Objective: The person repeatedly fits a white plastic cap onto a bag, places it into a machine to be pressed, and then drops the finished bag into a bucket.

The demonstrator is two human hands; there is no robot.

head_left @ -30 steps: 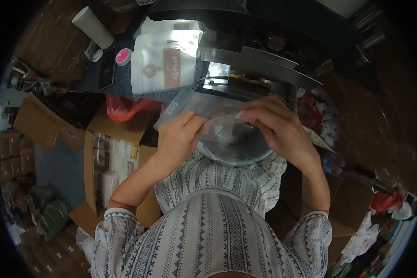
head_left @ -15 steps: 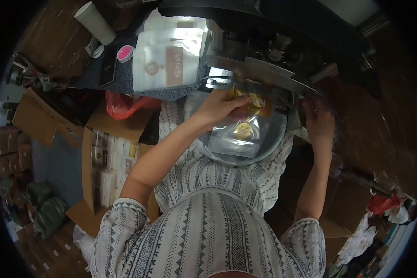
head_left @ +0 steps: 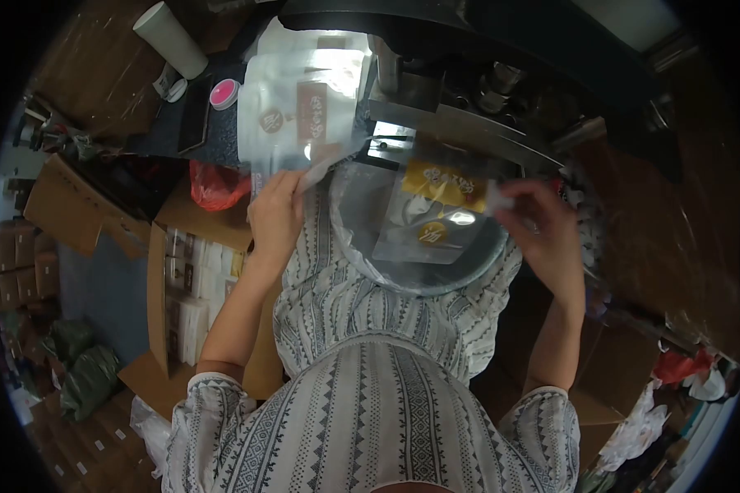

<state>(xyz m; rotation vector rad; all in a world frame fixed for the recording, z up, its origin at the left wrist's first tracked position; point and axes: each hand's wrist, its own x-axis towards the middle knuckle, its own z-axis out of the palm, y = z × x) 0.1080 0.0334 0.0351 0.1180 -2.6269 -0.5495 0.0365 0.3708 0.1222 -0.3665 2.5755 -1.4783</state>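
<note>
Bagging step in hand, by the look of it. Left hand (head_left: pixel 275 215) pinches the corner of a clear plastic bag (head_left: pixel 304 123), held up over the stack of white pouches (head_left: pixel 300 103). Right hand (head_left: pixel 543 226) pinches the end of a yellow-labelled packet (head_left: pixel 444 185) above the metal bowl (head_left: pixel 419 275). Next move likely calls for opening the bag's mouth — tight room, sealer machine's edge (head_left: pixel 460 127) just beyond both grips.

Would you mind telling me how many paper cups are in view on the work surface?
1. A white paper cup lies tilted at the top left, beside the pink lid. Others may be hidden behind the machine.
</note>
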